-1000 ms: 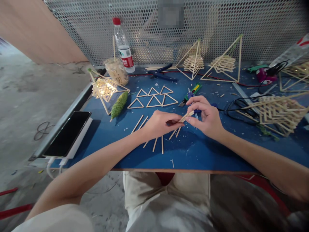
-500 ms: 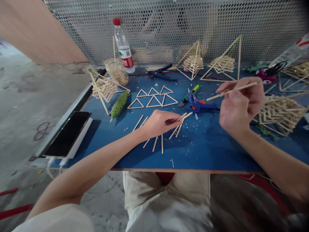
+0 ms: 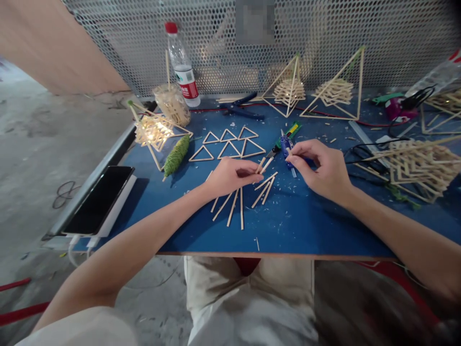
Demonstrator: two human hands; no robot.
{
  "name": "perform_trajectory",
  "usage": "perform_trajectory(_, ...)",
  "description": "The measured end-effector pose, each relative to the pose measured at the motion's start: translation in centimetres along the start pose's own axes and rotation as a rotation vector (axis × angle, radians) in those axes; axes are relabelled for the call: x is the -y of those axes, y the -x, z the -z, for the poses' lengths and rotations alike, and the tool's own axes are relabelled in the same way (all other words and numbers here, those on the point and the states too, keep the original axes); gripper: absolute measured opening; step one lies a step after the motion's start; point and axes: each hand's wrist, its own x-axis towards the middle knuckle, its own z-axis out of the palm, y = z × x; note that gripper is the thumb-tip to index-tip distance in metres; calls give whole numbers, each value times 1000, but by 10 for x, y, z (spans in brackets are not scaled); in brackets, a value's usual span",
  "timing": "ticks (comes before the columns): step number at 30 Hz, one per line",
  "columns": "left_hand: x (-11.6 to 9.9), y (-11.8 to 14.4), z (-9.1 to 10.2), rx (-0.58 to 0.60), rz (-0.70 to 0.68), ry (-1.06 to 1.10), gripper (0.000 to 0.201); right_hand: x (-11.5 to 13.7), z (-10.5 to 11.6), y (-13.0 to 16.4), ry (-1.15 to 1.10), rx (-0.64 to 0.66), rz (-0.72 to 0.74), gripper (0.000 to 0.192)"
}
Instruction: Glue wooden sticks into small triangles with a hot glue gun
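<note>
My left hand rests on the blue table and pinches a few short wooden sticks that point up and to the right. My right hand lies just right of them, thumb and forefinger pinched together beside the blue glue gun. I cannot see anything between those fingers. Several loose sticks lie fanned out on the table under my left hand. Several flat stick triangles lie in rows behind it.
Stick pyramids stand at the back, the left and the right. Also here are a green twine spool, a phone, a water bottle, a jar of sticks, blue pliers and black cables.
My right hand, raised to the right with a long stick half a second ago, has come back down beside the glue gun without it. My left hand shifted slightly left with its sticks.
</note>
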Motion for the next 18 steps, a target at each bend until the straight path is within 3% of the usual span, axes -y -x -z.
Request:
perform_trajectory(7, -4, -1, 1, 28, -82, -113, 24, 3, 4, -1, 98, 108, -12, 13)
perform_trajectory(18, -6, -1, 2, 38, -90, -130, 21, 4, 2, 2, 94, 148, -24, 16)
